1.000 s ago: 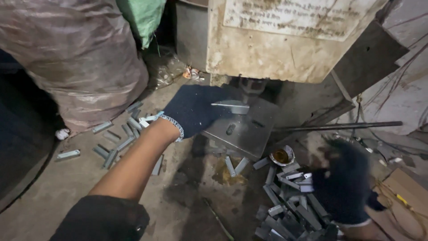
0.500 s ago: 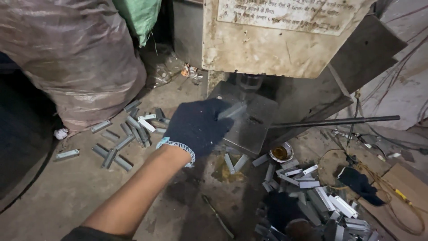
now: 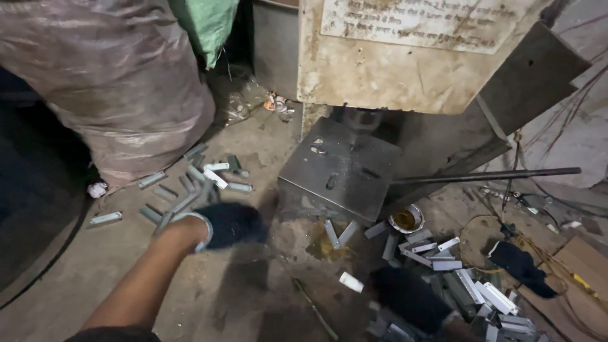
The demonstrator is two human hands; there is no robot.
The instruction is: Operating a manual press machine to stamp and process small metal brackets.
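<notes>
L hand (image 3: 229, 223), dark glove, is low over the floor (image 3: 95, 278) near the loose scatter of small metal pieces (image 3: 190, 190) beside the big plastic-wrapped sack (image 3: 114, 82); it's motion-blurred, so can't tell how far the fingers are curled or whether it has a piece. R hand (image 3: 408, 297), also gloved and blurred, sits at the near edge of the second pile of metal pieces (image 3: 468, 278) on the right; a pale piece (image 3: 350, 282) shows just beside it, but whether it's gripped I can't tell. The steel plate (image 3: 339, 168) under the press body (image 3: 411, 50) looks bare w/ only a slot and a few marks. To do this well, imo: drop pieces flat w/ the left pile, not flung, so they don't skid under the sack. Pick one piece at a time w/ the R, gripped by the long edges. Keep both hands off the plate when under the ram. Mind the small oily cup (image 3: 405, 220) and the long rod (image 3: 487, 175) near the pile, easy to knock.
</notes>
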